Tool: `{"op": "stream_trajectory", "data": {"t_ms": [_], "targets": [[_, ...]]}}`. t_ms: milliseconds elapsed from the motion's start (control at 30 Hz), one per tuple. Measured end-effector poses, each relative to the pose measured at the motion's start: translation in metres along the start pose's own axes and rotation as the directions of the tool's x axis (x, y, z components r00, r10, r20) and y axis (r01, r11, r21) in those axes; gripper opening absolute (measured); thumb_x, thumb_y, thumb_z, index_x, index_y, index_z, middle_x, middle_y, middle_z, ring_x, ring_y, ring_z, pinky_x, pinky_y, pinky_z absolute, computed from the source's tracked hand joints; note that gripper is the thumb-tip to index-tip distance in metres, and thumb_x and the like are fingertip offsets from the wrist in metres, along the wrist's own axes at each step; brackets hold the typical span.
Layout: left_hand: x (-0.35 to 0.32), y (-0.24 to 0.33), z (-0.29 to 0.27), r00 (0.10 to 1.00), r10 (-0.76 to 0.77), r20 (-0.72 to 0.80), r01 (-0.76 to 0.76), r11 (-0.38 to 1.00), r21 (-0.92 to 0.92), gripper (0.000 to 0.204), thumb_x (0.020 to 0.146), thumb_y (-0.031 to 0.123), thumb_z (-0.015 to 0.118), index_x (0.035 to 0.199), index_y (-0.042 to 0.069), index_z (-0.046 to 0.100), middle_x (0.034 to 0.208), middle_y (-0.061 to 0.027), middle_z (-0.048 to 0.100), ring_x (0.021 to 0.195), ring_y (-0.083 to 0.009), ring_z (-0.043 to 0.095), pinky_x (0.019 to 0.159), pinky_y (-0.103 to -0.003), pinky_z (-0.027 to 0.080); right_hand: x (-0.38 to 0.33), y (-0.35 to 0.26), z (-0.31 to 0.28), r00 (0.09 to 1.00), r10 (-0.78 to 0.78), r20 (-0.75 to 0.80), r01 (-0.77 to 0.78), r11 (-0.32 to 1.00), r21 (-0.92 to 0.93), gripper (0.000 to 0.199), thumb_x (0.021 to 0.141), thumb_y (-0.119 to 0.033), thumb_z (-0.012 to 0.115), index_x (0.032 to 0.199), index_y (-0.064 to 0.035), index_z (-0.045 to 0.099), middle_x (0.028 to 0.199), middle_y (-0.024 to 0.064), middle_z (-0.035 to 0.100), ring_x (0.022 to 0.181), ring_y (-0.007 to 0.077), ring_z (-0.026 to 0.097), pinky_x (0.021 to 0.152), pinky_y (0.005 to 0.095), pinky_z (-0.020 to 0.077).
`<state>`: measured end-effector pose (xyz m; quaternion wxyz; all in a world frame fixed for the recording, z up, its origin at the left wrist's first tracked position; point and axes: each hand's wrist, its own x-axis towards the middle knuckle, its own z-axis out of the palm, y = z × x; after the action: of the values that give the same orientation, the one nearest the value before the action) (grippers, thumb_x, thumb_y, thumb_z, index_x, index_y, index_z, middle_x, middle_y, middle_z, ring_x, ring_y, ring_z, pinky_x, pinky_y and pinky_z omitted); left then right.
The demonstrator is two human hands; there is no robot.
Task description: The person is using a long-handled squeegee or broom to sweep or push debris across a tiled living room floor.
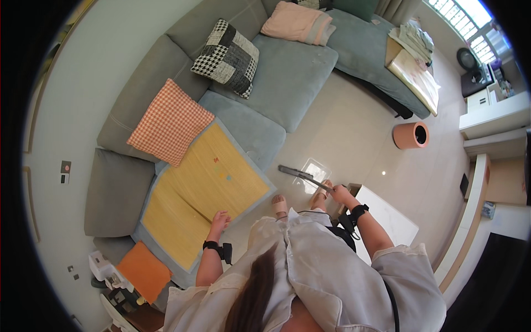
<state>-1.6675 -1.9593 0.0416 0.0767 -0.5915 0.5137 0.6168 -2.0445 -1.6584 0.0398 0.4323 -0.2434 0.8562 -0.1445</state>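
Note:
My right hand (342, 195) is closed round the slim handle of a grey brush (297, 172). Its long, dark, narrow head points away to the left above the shiny floor, beyond my feet. My left hand (220, 222) holds nothing, its fingers loosely bent and apart. It hovers by the near edge of a yellow woven mat (182, 199) with a grey border, which lies over the sofa seat with a crease across it. Whether that hand touches the mat, I cannot tell.
A grey corner sofa (298, 77) runs along the left and back, with a pink checked cushion (170, 123), a black-and-white cushion (228, 58) and an orange cushion (145, 271). A white-topped table (387, 221) stands close on my right. Farther off is a pink bin (406, 136).

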Motion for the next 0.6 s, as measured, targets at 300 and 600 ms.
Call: {"op": "stream_trajectory", "data": {"t_ms": [300, 600], "targets": [[-0.003, 0.002, 0.019, 1.000, -0.019, 0.020, 0.019, 1.000, -0.005, 0.026, 0.075, 0.018, 0.044, 0.100, 0.012, 0.043, 0.080, -0.0020, 0.053, 0.073, -0.0109, 0.051, 0.059, -0.023, 0.039, 0.017, -0.008, 0.002, 0.976, -0.218, 0.002, 0.217, 0.969, -0.119, 0.022, 0.073, -0.015, 0.041, 0.086, -0.0018, 0.054, 0.080, 0.0225, 0.052, 0.077, 0.0346, 0.051, 0.068, 0.0367, 0.0420], [-0.006, 0.016, 0.021, 0.999, -0.014, 0.029, 0.014, 1.000, 0.016, 0.025, 0.076, 0.018, 0.043, 0.100, 0.010, 0.043, 0.082, -0.0031, 0.053, 0.073, -0.0114, 0.051, 0.061, -0.024, 0.040, 0.018, 0.012, 0.026, 0.967, -0.103, 0.234, 0.182, 0.920, -0.346, 0.031, 0.070, -0.008, 0.041, 0.099, -0.0100, 0.051, 0.086, 0.0162, 0.054, 0.082, 0.0276, 0.053, 0.066, 0.0368, 0.0433]]}}
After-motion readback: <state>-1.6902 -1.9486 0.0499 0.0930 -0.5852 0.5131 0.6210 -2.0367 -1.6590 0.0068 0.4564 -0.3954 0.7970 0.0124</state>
